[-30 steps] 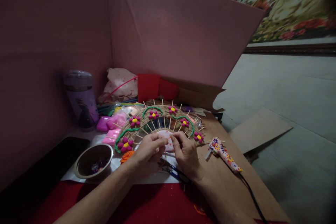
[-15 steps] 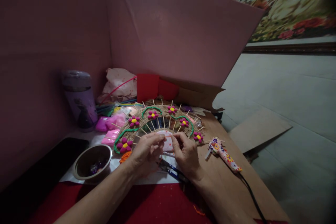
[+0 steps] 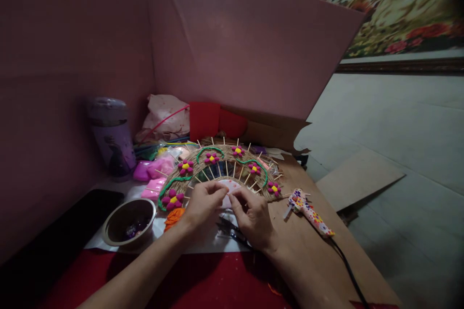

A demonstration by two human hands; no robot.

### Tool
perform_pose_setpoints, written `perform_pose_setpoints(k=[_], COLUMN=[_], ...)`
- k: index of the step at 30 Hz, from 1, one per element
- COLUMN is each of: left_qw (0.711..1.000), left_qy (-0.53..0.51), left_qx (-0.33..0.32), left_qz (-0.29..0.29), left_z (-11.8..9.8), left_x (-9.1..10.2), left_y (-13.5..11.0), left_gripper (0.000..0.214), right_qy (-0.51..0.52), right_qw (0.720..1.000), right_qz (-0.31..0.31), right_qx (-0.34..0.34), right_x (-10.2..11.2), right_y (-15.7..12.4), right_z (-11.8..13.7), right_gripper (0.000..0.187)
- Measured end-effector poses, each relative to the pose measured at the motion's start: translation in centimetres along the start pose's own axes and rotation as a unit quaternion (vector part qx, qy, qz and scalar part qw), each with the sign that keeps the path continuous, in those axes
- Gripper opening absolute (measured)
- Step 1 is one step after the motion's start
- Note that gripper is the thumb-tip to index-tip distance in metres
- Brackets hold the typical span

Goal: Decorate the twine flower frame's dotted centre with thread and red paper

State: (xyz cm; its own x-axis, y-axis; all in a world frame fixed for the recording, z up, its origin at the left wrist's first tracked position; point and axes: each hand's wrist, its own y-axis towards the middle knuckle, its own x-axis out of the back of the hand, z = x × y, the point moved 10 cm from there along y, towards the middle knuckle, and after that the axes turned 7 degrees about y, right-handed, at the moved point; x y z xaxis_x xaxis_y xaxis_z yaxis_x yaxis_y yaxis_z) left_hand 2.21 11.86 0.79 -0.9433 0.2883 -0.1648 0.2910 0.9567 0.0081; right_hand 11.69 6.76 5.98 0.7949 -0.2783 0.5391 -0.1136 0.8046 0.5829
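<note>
My left hand [image 3: 205, 205] and my right hand [image 3: 255, 215] meet at the fingertips, each closed in a pinch. Between them shows only a speck of the thin orange yarn [image 3: 227, 189]; the fingers hide the rest. Just beyond the hands stands a twine-woven arch [image 3: 221, 157] with sticks poking out, green cord and several magenta flowers with yellow centres. Below my right hand, partly covered, lie dark thread snips [image 3: 234, 232]. A bundle of orange yarn [image 3: 174, 218] is beside my left wrist.
A bowl [image 3: 128, 222] with small dark shiny pieces sits left, near a black flat object [image 3: 72, 227] and a purple tumbler [image 3: 112, 140]. On the right lies a flower-patterned glue gun [image 3: 310, 212] with a black cable. Pink packets [image 3: 155, 181] lie behind the bowl.
My fingertips have drawn closer together, and the orange strand that stretched between them is now mostly hidden. My right hand has shifted slightly left.
</note>
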Motion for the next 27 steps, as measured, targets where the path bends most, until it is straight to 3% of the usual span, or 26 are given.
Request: perform_pose_setpoints(k=[3,6,10,15,18,22,27], left_qw=[0.992,0.991,0.998,0.994,0.993,0.999,0.996], left_qy=[0.114,0.121,0.052,-0.093,-0.097,-0.025,0.041], left_qx=[-0.046,-0.035,0.019,0.048,0.042,0.016,-0.053], left_qz=[0.011,0.044,0.040,0.042,0.045,0.044,0.063], left_z=[-1.1,-1.3,-0.7,0.1,0.1,-0.3,-1.1], left_x=[-0.5,-1.3,-1.2,-1.1,-1.1,-1.0,-1.3], left_y=[-0.1,-0.4,-0.5,-0.1,0.0,0.0,0.1], left_gripper=[0.012,0.016,0.020,0.020,0.021,0.022,0.020], right_qy=[0.015,0.026,0.011,-0.006,0.009,0.014,0.030], right_qw=[0.999,0.998,0.997,0.989,0.993,0.996,0.998], right_qz=[-0.042,-0.049,-0.059,-0.148,-0.121,-0.082,-0.057], right_qx=[-0.029,-0.040,-0.042,-0.013,0.002,-0.011,-0.014], right_x=[0.9,1.1,1.3,3.4,2.8,1.8,1.1], right_y=[0.0,0.1,0.4,0.4,0.4,0.2,0.2], right_z=[-0.7,-1.1,-1.2,-0.4,0.3,0.4,0.0], right_gripper=[0.014,0.015,0.016,0.011,0.014,0.009,0.010])
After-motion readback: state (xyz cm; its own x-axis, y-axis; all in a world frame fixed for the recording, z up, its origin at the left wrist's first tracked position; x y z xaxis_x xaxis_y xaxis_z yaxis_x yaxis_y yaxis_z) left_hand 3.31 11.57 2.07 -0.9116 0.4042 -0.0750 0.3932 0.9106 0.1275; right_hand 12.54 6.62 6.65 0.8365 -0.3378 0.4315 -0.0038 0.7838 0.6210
